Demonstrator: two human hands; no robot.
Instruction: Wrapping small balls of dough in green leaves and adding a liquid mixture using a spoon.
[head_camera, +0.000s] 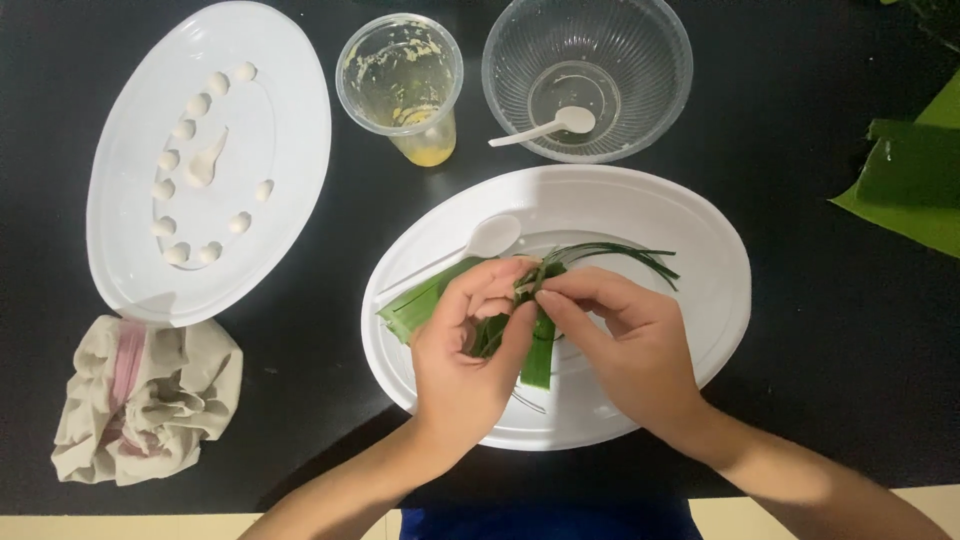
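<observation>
Two hands are seen over a white oval plastic plate (700, 250). Long green leaf strips (538, 350) are pinched by the left hand (468, 350) and the right hand (630, 340), both curled shut on them. A white plastic spoon (480, 243) is laid just behind.

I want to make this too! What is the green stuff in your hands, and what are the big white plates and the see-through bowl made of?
The green strips look like long plant leaves: glossy, flat, split into thin ribbons. The white oval plates seem to be thin plastic or foam, smooth and matte. The clear bowl looks like ribbed disposable plastic.
</observation>
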